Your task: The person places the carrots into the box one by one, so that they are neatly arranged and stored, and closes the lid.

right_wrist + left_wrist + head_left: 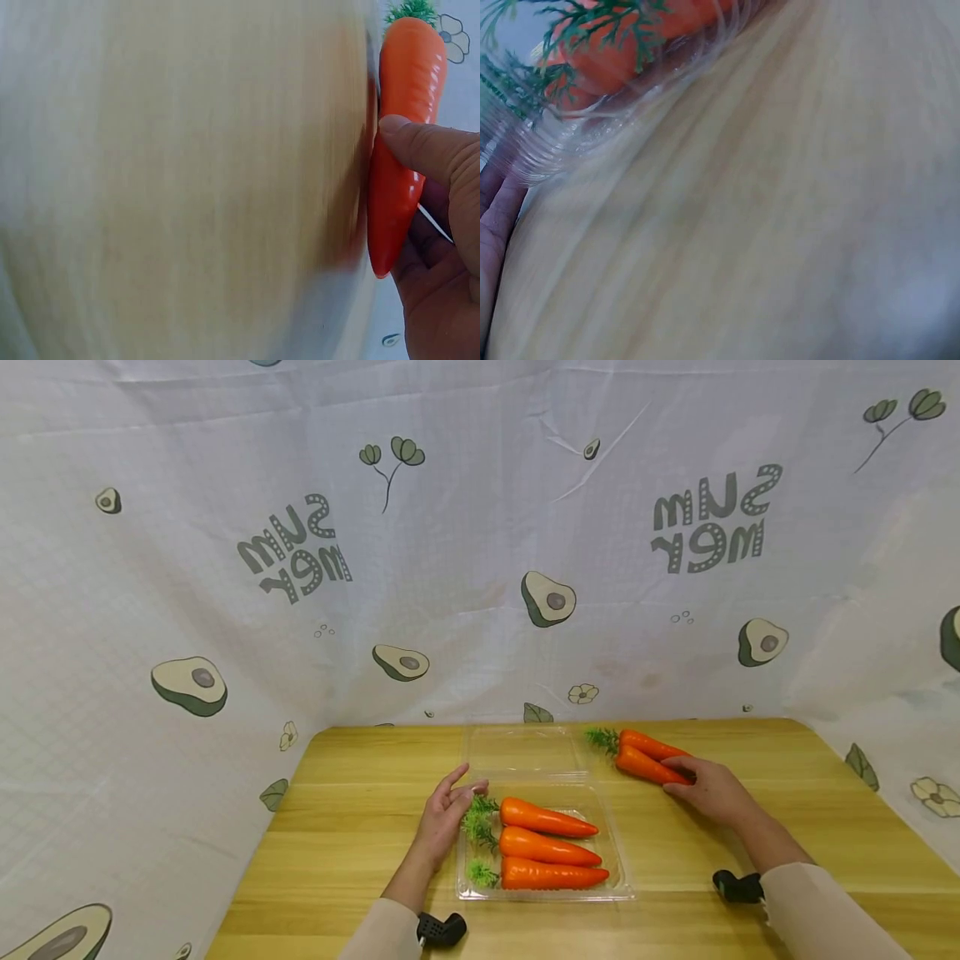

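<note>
A clear plastic clamshell box (621, 887) stands on the table with its lid (525, 752) folded back. Inside lie three orange carrots (551, 846) side by side, green tops to the left. My left hand (441, 818) is at the box's left wall beside the leafy tops, fingers loosely extended; in the left wrist view only part of that hand (496, 217) shows. To the right of the lid, two more carrots (643, 763) lie together. My right hand (708, 789) holds the nearer one by its narrow half, its thumb across the carrot (409, 75) in the right wrist view.
The wooden table (360, 860) ends at a white curtain (450, 543) printed with avocados, which also hangs along both sides. A black wrist device (442, 930) sits at the left sleeve and another wrist device (738, 887) at the right.
</note>
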### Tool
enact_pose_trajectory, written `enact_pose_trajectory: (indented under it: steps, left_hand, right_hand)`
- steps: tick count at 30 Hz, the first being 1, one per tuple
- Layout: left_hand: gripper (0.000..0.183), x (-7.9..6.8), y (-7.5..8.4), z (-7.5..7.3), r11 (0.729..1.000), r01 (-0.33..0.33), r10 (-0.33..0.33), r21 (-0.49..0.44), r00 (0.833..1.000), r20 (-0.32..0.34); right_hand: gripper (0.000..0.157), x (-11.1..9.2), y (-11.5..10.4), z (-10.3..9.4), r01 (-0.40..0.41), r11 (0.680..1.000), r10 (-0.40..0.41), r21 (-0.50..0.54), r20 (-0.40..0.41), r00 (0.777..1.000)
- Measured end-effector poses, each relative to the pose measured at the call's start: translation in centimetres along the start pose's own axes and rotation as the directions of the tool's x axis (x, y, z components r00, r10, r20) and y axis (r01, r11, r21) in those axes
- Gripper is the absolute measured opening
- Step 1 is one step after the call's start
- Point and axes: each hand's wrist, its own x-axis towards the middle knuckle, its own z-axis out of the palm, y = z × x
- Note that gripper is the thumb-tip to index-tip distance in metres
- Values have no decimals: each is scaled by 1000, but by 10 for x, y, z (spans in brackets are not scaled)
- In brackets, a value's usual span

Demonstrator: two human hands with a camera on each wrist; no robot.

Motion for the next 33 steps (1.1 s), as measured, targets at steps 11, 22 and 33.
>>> enact_pose_trajectory:
  steps: [11,22,33]
  left_hand:
    - [59,2,1,1,999,7,-7,-48,1000,-13]
    - [59,2,-1,0,999,14,-14,-45,1000,-13]
    - [59,2,0,1,998,13,-14,-63,1000,-13]
  right_hand:
    - [55,-4,-8,-2,-51,997,52,57,-15,999]
    - [57,-7,-14,-10,-79,993,80,86,-16,997]
    - [57,-6,-20,-7,-105,984,113,144,-48,992]
